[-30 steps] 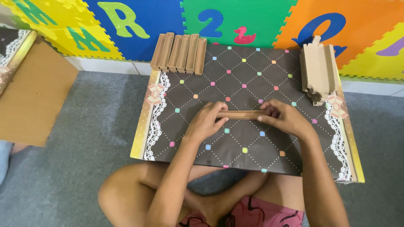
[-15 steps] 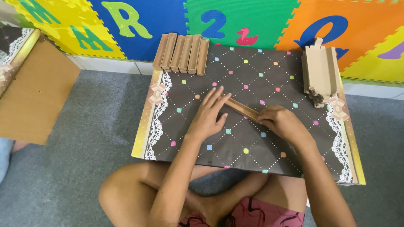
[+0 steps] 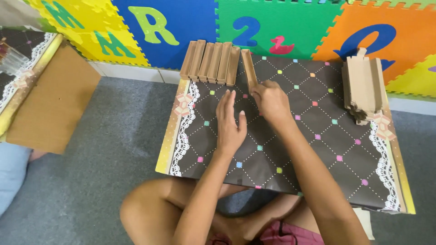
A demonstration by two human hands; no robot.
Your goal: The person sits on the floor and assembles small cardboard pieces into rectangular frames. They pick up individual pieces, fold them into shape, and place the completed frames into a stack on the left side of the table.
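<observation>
A low table (image 3: 318,154) covered in dark paper with coloured squares and lace edging lies in front of me. My right hand (image 3: 271,100) grips the near end of a folded brown cardboard strip (image 3: 248,68), which lies just right of a row of several like strips (image 3: 210,68) at the table's far edge. My left hand (image 3: 230,122) rests flat on the table, fingers apart, holding nothing, just left of my right hand.
A stack of flat cardboard pieces (image 3: 363,88) sits at the table's far right. Colourful foam mats (image 3: 254,22) stand along the wall behind. A brown cardboard sheet (image 3: 50,102) lies to the left on the grey floor. My crossed legs (image 3: 154,213) are below the table.
My right hand has carried the strip from the middle of the table up to the far edge, beside the row. My left hand let go of it and lies flat.
</observation>
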